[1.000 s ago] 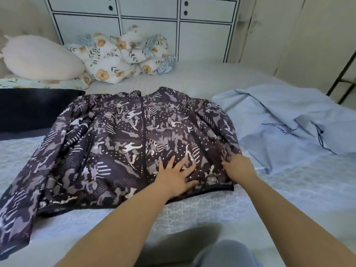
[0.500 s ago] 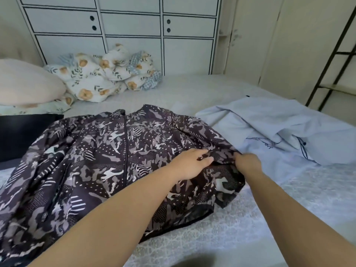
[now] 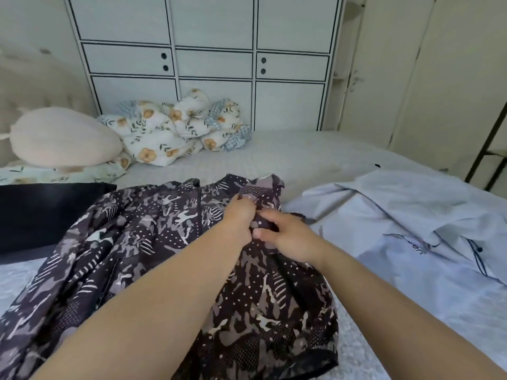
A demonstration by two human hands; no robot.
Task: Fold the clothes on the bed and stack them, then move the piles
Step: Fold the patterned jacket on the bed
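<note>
A dark patterned zip jacket point(image 3: 142, 242) lies spread on the grey bed point(image 3: 288, 154), its collar toward the far side. Its right side is folded in over the front. My left hand point(image 3: 240, 218) grips the folded fabric near the collar, just right of the zip. My right hand point(image 3: 288, 234) pinches the same fold right beside it, thumb toward me. A light blue shirt point(image 3: 411, 229) lies crumpled on the bed to the right, untouched.
A black folded garment point(image 3: 41, 215) lies at the left edge of the bed. A cream pillow point(image 3: 63, 138) and a floral quilt point(image 3: 170, 130) sit at the far left. White cabinets point(image 3: 214, 64) stand behind the bed, and a black metal rack point(image 3: 491, 149) at the right.
Both hands went from the jacket's lower right hem up toward the collar, carrying the right side over the front. The view tilted up.
</note>
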